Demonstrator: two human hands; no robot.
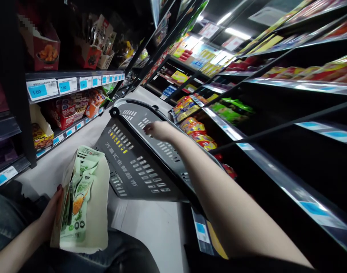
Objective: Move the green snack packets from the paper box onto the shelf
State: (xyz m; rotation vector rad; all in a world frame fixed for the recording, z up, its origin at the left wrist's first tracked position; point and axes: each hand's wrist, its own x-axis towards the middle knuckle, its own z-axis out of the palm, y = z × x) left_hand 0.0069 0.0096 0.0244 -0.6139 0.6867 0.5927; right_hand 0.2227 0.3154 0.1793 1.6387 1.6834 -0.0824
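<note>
Packets (81, 201), pale green with darker green print, stand bunched toward one side of the open cream carton (99, 223) in front of my legs (128, 252); the nearest shows an orange-brown patch and small dark round marks near its bottom. The carton's edges look thin and slightly wavy, and its open side faces up toward me. My left hand (50, 212) grips its left side, fingers partly hidden. My right hand (160, 131) hangs over the opening of the grey basket (127, 155), fingers bent, too blurred to tell whether they pinch anything. The basket sits tilted in my view between the shelves (293, 86), its side slotted and lettered, yellow showing through some slots
</note>
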